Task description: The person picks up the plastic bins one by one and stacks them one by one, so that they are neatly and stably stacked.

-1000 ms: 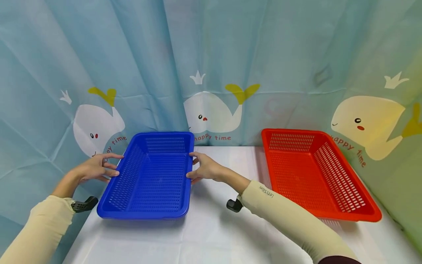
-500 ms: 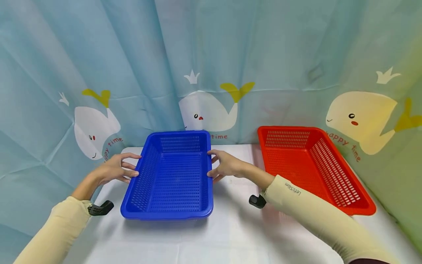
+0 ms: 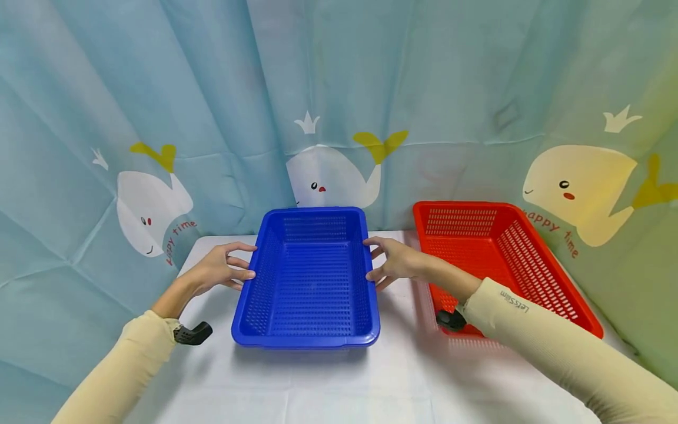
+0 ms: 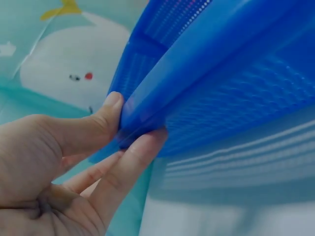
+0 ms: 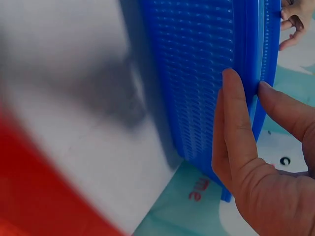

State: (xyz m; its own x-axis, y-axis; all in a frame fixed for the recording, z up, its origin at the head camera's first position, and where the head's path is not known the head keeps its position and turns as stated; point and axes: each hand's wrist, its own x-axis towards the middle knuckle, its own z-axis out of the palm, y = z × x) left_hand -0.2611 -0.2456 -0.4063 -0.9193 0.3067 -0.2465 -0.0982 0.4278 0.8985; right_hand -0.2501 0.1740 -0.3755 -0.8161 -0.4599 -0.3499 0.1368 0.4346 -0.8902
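A blue plastic basket (image 3: 312, 277) with slotted walls is held between both hands over the white table, its inside bare. My left hand (image 3: 225, 268) pinches its left rim; the left wrist view shows the thumb (image 4: 114, 105) on the outer edge and fingers under the lip. On the opposite rim, my right hand (image 3: 394, 262) pinches with the thumb (image 5: 268, 91) on one side and fingers (image 5: 236, 108) against the slotted wall. In the left wrist view, a striped shadow lies on the table below the basket.
A red plastic basket (image 3: 477, 250) stands on the right of the white table (image 3: 328, 388), partly behind the right forearm. A light blue curtain (image 3: 212, 70) with printed whales hangs behind the table and at both sides.
Both hands have carried the blue basket to the right, from the table's left side to near its middle. The red basket stays in place; the head view has shifted slightly.
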